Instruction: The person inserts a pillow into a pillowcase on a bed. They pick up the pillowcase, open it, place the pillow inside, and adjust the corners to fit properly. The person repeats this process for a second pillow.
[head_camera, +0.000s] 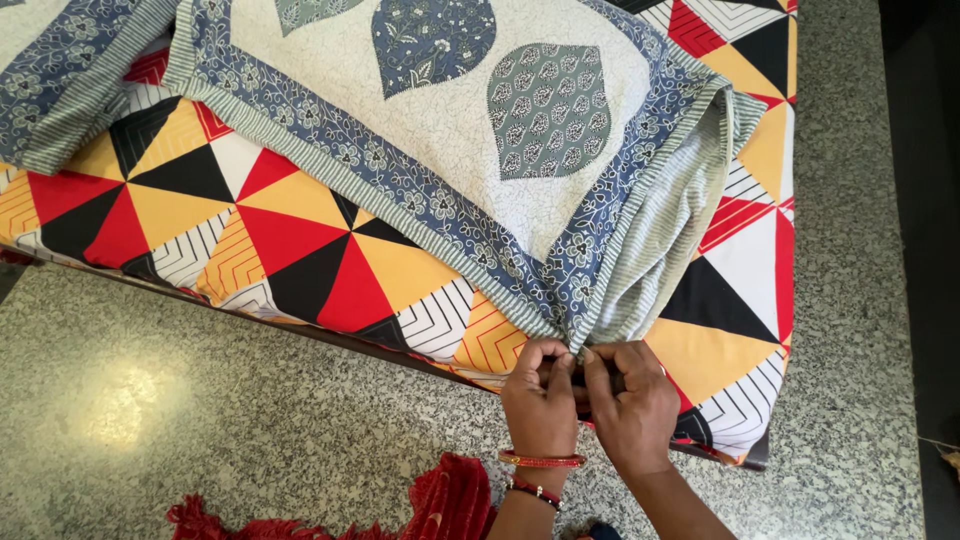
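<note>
At the bed's edge, both hands (590, 395) pinch the pillowcase corner (577, 335).

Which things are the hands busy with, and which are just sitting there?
Busy with:
- left hand and right hand, pinching the quilt's corner
- blue-bordered quilt with leaf patches

Just there:
- triangle-patterned bedsheet underneath
- second quilt, far left
- red cloth on the speckled floor

No pkgs, labels, signs, screens
</note>
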